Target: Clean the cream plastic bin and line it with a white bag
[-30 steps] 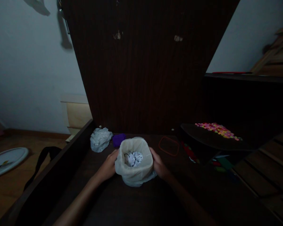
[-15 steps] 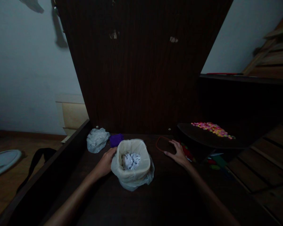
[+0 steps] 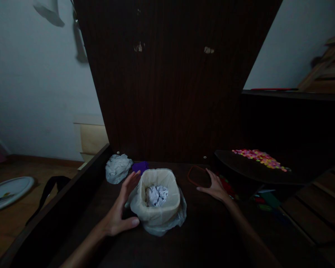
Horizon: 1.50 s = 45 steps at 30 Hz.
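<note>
A small bin lined with a pale plastic bag [image 3: 159, 214] stands on the dark table [image 3: 184, 245], with crumpled white paper [image 3: 155, 195] inside. My left hand [image 3: 122, 210] is open beside the bin's left side, fingers stretched, thumb near the liner. Off to the right, my right hand [image 3: 216, 187] lies flat and open on the table, its fingers next to a red-rimmed lid [image 3: 198, 176].
A crumpled white bag [image 3: 117, 168] and a purple object [image 3: 140, 166] lie behind the bin. A dark tray [image 3: 248, 169] with a pile of colourful small pieces [image 3: 259, 156] sits at the right. A tall dark wooden panel [image 3: 170, 82] rises behind. A white plate [image 3: 8, 188] lies on the floor at left.
Both hands let go of the bin. My right hand went right to the red-rimmed lid; my left hand opened and drew back beside the bin.
</note>
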{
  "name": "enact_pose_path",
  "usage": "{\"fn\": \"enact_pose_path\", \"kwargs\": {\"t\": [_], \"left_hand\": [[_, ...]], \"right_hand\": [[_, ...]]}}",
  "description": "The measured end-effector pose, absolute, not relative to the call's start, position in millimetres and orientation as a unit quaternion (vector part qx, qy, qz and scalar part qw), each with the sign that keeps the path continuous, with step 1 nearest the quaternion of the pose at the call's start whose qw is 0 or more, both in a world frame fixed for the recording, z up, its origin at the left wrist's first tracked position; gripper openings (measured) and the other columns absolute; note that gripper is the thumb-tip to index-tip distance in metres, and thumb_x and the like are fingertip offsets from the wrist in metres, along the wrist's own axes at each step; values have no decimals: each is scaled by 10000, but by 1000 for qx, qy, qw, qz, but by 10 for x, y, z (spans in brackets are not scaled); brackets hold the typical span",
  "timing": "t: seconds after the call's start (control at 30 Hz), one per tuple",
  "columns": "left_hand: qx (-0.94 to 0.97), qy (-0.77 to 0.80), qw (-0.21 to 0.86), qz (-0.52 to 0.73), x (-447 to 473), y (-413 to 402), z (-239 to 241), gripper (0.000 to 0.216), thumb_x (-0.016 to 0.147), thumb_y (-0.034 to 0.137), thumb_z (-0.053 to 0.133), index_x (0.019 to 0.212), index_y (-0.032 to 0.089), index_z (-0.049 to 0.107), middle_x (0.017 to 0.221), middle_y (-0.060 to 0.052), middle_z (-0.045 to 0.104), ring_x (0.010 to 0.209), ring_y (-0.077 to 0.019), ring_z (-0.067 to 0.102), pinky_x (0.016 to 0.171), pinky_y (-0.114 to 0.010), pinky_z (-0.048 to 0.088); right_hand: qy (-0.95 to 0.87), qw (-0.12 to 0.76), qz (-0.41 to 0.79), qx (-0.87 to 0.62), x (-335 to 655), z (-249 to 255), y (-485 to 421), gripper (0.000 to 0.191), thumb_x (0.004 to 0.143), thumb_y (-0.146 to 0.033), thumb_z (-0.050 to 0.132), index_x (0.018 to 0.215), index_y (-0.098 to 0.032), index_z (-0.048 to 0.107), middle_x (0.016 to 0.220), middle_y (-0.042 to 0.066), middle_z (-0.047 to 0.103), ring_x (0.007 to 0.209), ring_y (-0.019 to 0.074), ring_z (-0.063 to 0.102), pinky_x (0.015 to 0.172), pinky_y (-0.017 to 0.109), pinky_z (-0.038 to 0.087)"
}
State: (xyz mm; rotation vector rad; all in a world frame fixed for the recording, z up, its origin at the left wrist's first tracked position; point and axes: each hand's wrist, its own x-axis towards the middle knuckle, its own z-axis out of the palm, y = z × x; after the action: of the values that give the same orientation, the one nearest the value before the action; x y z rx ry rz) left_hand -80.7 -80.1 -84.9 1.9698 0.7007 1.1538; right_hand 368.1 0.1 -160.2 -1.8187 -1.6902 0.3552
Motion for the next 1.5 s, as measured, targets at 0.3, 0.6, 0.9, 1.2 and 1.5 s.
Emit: {"fn": "enact_pose_path", "kwargs": {"t": [0.3, 0.6, 0.9, 1.2, 1.5], "left_hand": [[777, 300, 336, 441, -622, -656, -749, 928, 820, 713, 638, 1542, 219, 329, 1651, -181, 244, 1522, -430, 230, 1233, -633, 203], [799, 289, 300, 434, -632, -639, -761, 900, 818, 701, 646, 1538, 261, 332, 1639, -165, 263, 1513, -431, 241, 1208, -633, 251], [778, 286, 358, 431, -579, -592, -752, 1036, 777, 703, 692, 1574, 241, 217, 1635, -170, 264, 1491, -423, 295, 1221, -604, 255], [775, 282, 373, 426, -550, -495, -788, 1097, 771, 622, 752, 1587, 245, 124, 1644, -174, 244, 1504, -418, 279, 1230, -595, 252], [776, 281, 375, 421, -573, -516, -733, 1189, 732, 650, 776, 1605, 245, 77, 1668, -176, 189, 1516, -417, 253, 1246, -612, 203]], "right_hand": [[-635, 308, 144, -693, 3626, -1515, -87, 1054, 516, -536, 835, 1445, -225, 449, 1466, 156, 490, 1396, 399, 412, 1130, 546, 350], [-631, 362, 185, -661, 3499, -1393, -172, 962, 482, -498, 861, 1317, -225, 469, 1299, 151, 547, 1258, 379, 520, 1051, 542, 428], [-712, 435, 323, -447, 2871, -619, -438, 1029, 562, -478, 889, 1399, -251, 337, 1480, 159, 440, 1358, 354, 460, 1131, 547, 371], [-829, 320, 209, -408, 2252, 20, -591, 1123, 470, -452, 934, 1421, -225, 382, 1496, 162, 399, 1404, 368, 379, 1175, 542, 324], [-846, 236, 227, -421, 2129, 96, -557, 1109, 443, -447, 943, 1388, -177, 429, 1434, 162, 453, 1351, 344, 416, 1154, 501, 359]]}}
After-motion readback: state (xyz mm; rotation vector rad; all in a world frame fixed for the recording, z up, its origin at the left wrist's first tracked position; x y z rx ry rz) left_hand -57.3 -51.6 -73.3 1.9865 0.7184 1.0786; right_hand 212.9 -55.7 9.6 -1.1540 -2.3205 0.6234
